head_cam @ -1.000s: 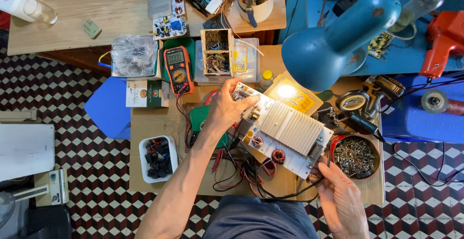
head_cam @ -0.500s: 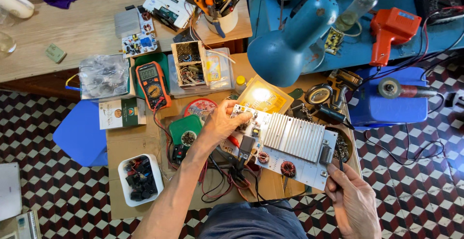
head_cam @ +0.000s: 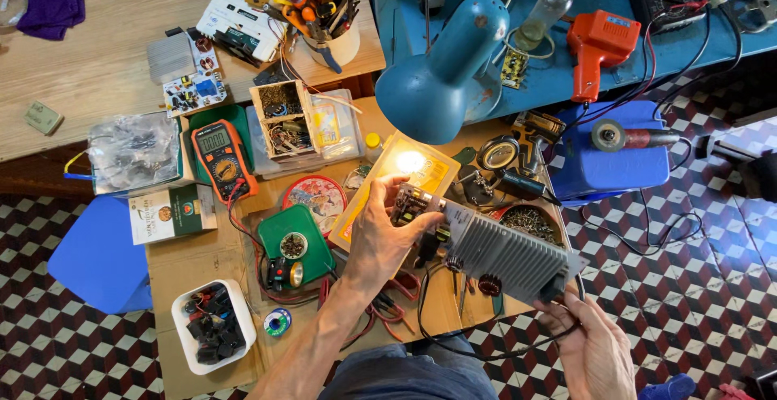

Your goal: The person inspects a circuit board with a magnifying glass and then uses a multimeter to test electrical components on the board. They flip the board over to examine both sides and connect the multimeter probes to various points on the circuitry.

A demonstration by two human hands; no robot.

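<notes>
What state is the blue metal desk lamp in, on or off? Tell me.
On. The blue metal desk lamp throws a bright spot of light on the yellow card below its shade, just above the left hand.

Carton: a flat white and green box (head_cam: 171, 212) lies well left of my left hand (head_cam: 387, 238), at the bench's left edge.
Meter screen: the orange multimeter's (head_cam: 224, 157) small grey display sits up and left of that hand, beyond the green tray.
Round lid: a red tin (head_cam: 316, 199) with a printed picture label lies just left of my left hand.
Plastic bag: clear, crumpled (head_cam: 133, 152), above the carton.
</notes>
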